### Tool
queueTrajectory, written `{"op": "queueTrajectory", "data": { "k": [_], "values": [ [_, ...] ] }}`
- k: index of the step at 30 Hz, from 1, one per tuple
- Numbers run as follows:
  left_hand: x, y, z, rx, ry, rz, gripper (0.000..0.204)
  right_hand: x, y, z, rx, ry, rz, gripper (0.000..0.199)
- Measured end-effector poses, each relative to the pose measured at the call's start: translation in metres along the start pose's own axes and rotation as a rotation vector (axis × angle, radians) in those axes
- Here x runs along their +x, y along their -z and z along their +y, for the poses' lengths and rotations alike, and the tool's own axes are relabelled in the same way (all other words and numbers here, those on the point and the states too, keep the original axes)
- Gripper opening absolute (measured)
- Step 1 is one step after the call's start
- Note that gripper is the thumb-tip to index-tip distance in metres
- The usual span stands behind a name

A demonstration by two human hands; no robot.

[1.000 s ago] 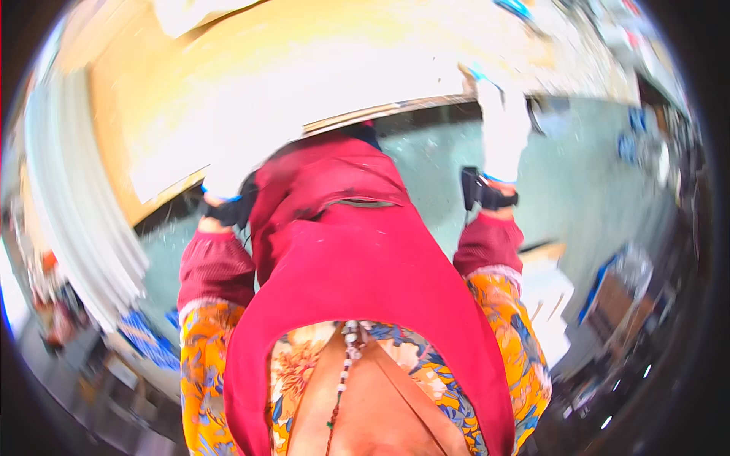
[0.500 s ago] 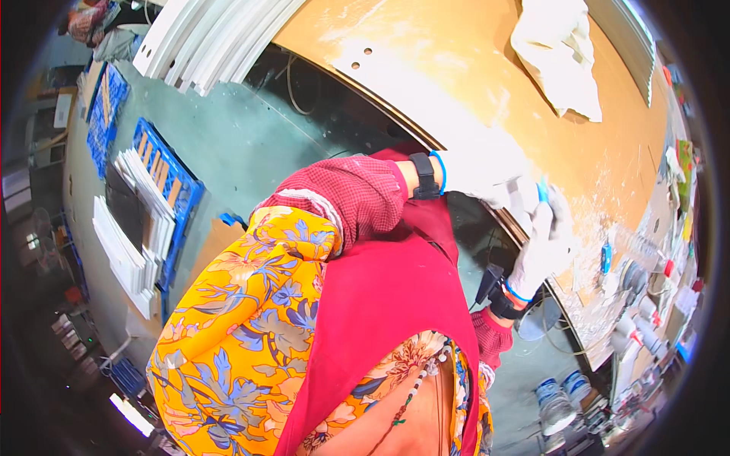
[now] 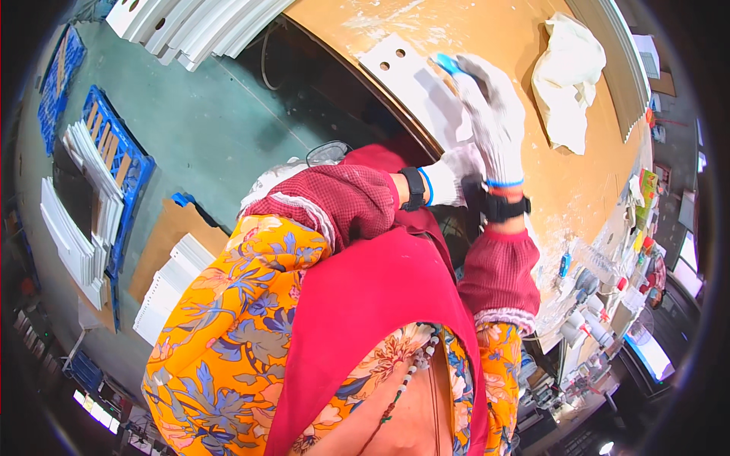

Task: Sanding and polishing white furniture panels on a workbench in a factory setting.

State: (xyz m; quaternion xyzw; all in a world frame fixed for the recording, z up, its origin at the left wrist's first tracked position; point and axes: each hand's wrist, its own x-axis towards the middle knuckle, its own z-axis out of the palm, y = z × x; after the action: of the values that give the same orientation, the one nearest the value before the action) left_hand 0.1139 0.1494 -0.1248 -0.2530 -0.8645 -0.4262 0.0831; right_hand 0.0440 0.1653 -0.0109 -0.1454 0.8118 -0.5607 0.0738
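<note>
A white board with two round holes at its far end lies along the near edge of the tan table. Over it, my right hand, in a white glove, reaches far and left with its fingers stretched out. A blue covering or piece shows at one fingertip; I cannot make out which. My left hand, also gloved, is at the board's near end by the table edge. Its fingers are smeared and partly hidden, so their grip does not show.
A crumpled cream cloth lies on the tan table. White slats are stacked at the far left. More white pieces rest on a blue pallet on the floor. Bottles and small items crowd the right side.
My right hand has swung from the near right toward the far left over the board. My left hand has drawn back slightly nearer. The view has shifted, and the board's holed end shows more clearly.
</note>
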Motion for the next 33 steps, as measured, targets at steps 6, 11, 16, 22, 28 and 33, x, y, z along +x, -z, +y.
{"op": "queueTrajectory", "data": {
  "k": [6, 11, 16, 22, 28, 33],
  "values": [
    [-0.010, -0.037, 0.004, -0.065, 0.042, -0.292, 0.039, 0.039, -0.022, 0.012, -0.161, 0.140, -0.082, 0.036],
    [-0.018, -0.047, 0.004, -0.210, 0.053, -0.307, 0.037, 0.041, -0.040, 0.011, -0.168, 0.120, -0.075, 0.033],
    [-0.019, -0.047, 0.011, -0.152, 0.034, -0.303, 0.035, 0.038, -0.033, 0.009, -0.468, 0.309, -0.076, 0.029],
    [-0.017, -0.045, 0.016, -0.157, 0.031, -0.282, 0.033, 0.035, -0.037, 0.009, -0.323, 0.268, 0.013, 0.026],
    [-0.009, -0.043, 0.016, -0.170, 0.023, -0.258, 0.032, 0.035, -0.028, 0.008, -0.480, 0.267, -0.048, 0.029],
    [-0.005, -0.042, 0.014, -0.170, 0.010, -0.236, 0.030, 0.039, -0.027, 0.013, -0.442, 0.276, 0.010, 0.027]
  ]
}}
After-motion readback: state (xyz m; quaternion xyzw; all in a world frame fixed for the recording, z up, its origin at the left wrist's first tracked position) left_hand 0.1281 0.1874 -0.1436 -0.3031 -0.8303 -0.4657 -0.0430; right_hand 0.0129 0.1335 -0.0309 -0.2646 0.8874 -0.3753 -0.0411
